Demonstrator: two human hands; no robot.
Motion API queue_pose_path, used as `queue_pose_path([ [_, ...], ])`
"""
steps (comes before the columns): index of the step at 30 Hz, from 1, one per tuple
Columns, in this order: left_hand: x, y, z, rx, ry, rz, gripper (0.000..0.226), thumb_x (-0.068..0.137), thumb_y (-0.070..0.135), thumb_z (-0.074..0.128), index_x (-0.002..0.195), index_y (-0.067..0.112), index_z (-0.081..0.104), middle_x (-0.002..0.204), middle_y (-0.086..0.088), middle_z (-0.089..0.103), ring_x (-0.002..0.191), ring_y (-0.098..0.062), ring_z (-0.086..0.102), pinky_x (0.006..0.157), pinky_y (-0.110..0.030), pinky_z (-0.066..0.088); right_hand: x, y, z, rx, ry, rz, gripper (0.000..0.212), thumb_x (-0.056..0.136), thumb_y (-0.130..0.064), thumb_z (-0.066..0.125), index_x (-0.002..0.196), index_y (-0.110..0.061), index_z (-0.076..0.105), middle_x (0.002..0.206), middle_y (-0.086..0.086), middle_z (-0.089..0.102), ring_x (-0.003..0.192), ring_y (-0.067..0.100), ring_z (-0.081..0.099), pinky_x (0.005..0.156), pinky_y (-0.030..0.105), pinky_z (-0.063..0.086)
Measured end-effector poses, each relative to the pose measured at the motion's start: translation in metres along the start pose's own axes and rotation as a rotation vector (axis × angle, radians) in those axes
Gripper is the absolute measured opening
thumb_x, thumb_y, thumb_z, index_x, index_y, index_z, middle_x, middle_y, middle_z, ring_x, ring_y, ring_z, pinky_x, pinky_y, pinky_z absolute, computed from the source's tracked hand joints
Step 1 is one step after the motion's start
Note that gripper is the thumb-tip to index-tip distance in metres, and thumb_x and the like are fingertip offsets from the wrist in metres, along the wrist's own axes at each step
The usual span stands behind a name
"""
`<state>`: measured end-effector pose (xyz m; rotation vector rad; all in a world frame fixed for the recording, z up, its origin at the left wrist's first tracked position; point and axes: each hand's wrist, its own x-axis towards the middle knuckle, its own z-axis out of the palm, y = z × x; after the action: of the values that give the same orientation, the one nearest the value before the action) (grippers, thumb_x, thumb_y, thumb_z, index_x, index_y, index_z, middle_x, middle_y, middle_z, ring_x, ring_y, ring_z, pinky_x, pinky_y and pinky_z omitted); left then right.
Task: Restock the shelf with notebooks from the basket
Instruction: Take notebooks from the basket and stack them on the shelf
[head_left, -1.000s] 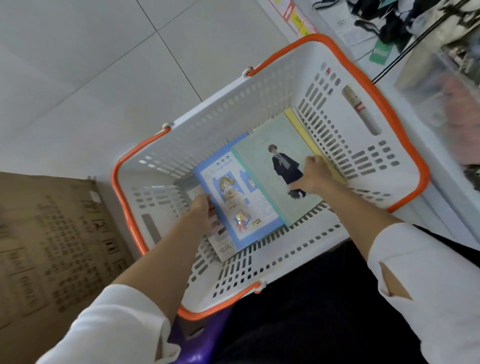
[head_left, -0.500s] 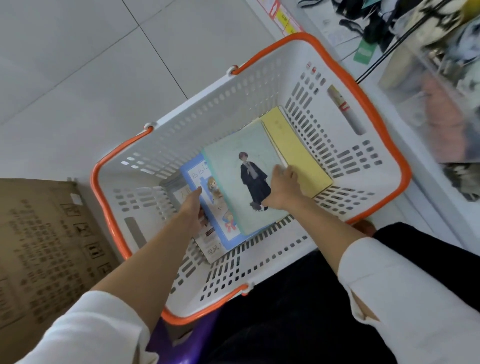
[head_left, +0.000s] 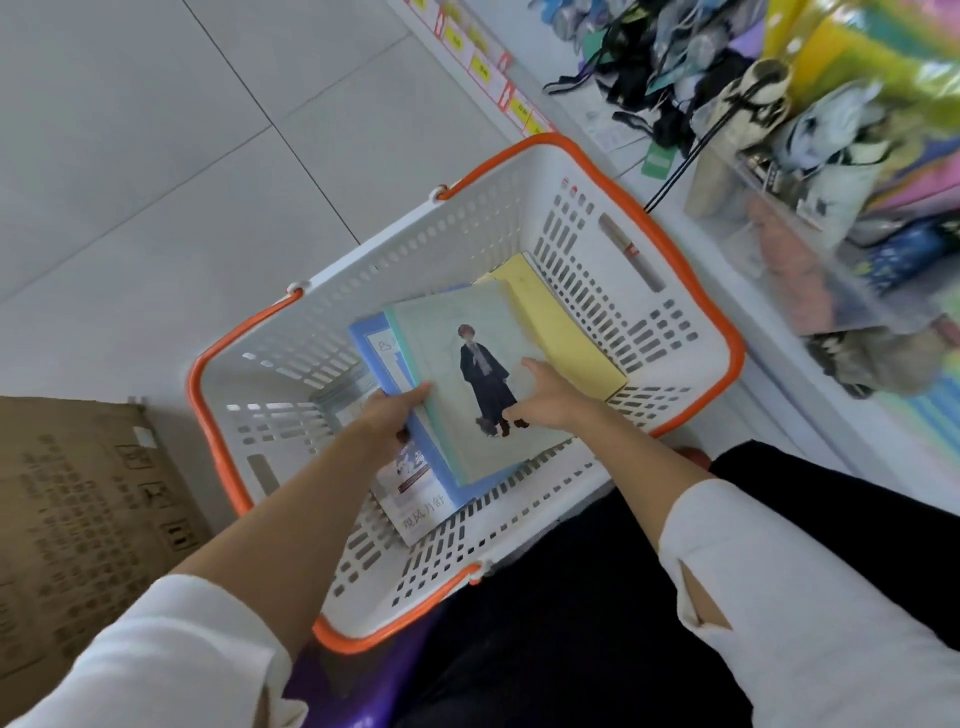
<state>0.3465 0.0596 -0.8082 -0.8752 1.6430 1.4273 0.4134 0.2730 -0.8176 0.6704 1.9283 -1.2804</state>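
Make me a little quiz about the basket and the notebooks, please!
1. True or false: the basket has an orange rim.
2. Which one lies on top of the pile?
A. the green notebook with a figure in a dark coat
B. the yellow notebook
C. the blue notebook
3. Which hand grips the pile's side edge, with its thumb on top?

Key
1. True.
2. A.
3. The left hand.
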Motion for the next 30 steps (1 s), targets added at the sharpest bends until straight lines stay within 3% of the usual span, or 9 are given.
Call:
queue_pose_path([
  [3, -0.026, 0.017, -0.003, -0.035, -0.208, 0.062, 0.01, 0.091, 0.012, 0.063, 0.101, 0.013, 0.067, 0.105, -0.006, 0.071, 0.086, -0.018, 0.071, 0.079, -0.033, 0.056, -0.019, -0.014, -0.004, 0.213, 0.123, -0.022, 0.063, 0.086, -0.02, 0.064, 0.143, -0.016, 0.036, 0.132, 0.003, 0.054, 0.109, 0.018, 0.055, 0.084, 0.029, 0.047],
  [7, -0.056, 0.041, -0.005, -0.035, -0.383, 0.097, 0.027, 0.093, 0.017, 0.06, 0.119, 0.014, 0.063, 0.118, -0.007, 0.069, 0.108, -0.025, 0.066, 0.085, -0.037, 0.057, -0.059, -0.028, -0.026, 0.248, 0.165, 0.034, 0.066, 0.081, -0.041, 0.058, 0.137, -0.01, 0.043, 0.135, 0.005, 0.05, 0.119, 0.022, 0.051, 0.096, 0.038, 0.043],
  [11, -0.085, 0.061, 0.008, 0.02, -0.46, 0.18, 0.024, 0.094, 0.014, 0.057, 0.117, 0.015, 0.063, 0.11, -0.005, 0.072, 0.098, -0.023, 0.069, 0.077, -0.034, 0.059, -0.1, -0.032, -0.066, 0.308, 0.325, -0.05, 0.028, 0.084, -0.011, 0.057, 0.111, -0.011, 0.063, 0.107, 0.011, 0.066, 0.094, 0.027, 0.062, 0.074, 0.029, 0.049],
  [15, -0.117, 0.079, 0.031, 0.024, -0.461, 0.238, 0.015, 0.094, 0.01, 0.054, 0.103, 0.016, 0.065, 0.091, -0.003, 0.075, 0.081, -0.022, 0.072, 0.075, -0.037, 0.054, -0.151, -0.052, -0.087, 0.384, 0.406, -0.219, 0.065, 0.083, -0.014, 0.059, 0.144, -0.027, 0.042, 0.134, -0.005, 0.054, 0.118, 0.021, 0.055, 0.096, 0.035, 0.049],
  [18, -0.148, 0.091, 0.055, 0.066, -0.464, 0.303, 0.012, 0.093, 0.017, 0.058, 0.101, 0.013, 0.067, 0.085, -0.004, 0.074, 0.067, -0.018, 0.072, 0.066, -0.034, 0.056, -0.194, -0.058, -0.094, 0.386, 0.412, -0.308, 0.061, 0.093, -0.003, 0.054, 0.146, -0.029, 0.038, 0.133, -0.009, 0.053, 0.116, 0.022, 0.058, 0.096, 0.035, 0.05],
  [20, -0.169, 0.099, 0.073, 0.093, -0.502, 0.369, 0.025, 0.094, 0.021, 0.06, 0.116, 0.009, 0.064, 0.088, -0.005, 0.074, 0.066, -0.018, 0.072, 0.057, -0.031, 0.058, -0.227, -0.059, -0.1, 0.358, 0.437, -0.33, 0.063, 0.096, -0.005, 0.053, 0.15, -0.026, 0.031, 0.132, -0.013, 0.043, 0.122, 0.02, 0.054, 0.09, 0.023, 0.052],
  [22, -0.191, 0.105, 0.089, 0.11, -0.536, 0.424, 0.032, 0.094, 0.02, 0.059, 0.125, 0.009, 0.059, 0.1, -0.009, 0.071, 0.065, -0.018, 0.072, 0.054, -0.032, 0.059, -0.257, -0.059, -0.108, 0.367, 0.531, -0.354, 0.067, 0.095, -0.007, 0.056, 0.152, -0.021, 0.024, 0.131, -0.01, 0.041, 0.111, 0.014, 0.054, 0.07, 0.012, 0.05],
  [26, -0.245, 0.119, 0.123, 0.097, -0.642, 0.5, 0.024, 0.094, 0.017, 0.058, 0.117, 0.009, 0.061, 0.085, -0.004, 0.075, 0.066, -0.018, 0.072, 0.057, -0.032, 0.06, -0.312, -0.059, -0.128, 0.388, 0.743, -0.388, 0.045, 0.091, -0.01, 0.062, 0.134, -0.009, 0.05, 0.125, 0.006, 0.061, 0.093, 0.018, 0.06, 0.072, 0.023, 0.049],
  [30, -0.297, 0.138, 0.156, 0.154, -0.653, 0.638, 0.039, 0.087, 0.011, 0.068, 0.124, 0.004, 0.061, 0.114, -0.016, 0.069, 0.09, -0.03, 0.069, 0.068, -0.037, 0.059, -0.374, -0.061, -0.147, 0.341, 0.869, -0.503, 0.045, 0.088, -0.004, 0.063, 0.131, -0.013, 0.056, 0.121, 0.002, 0.061, 0.096, 0.015, 0.06, 0.063, 0.011, 0.047],
])
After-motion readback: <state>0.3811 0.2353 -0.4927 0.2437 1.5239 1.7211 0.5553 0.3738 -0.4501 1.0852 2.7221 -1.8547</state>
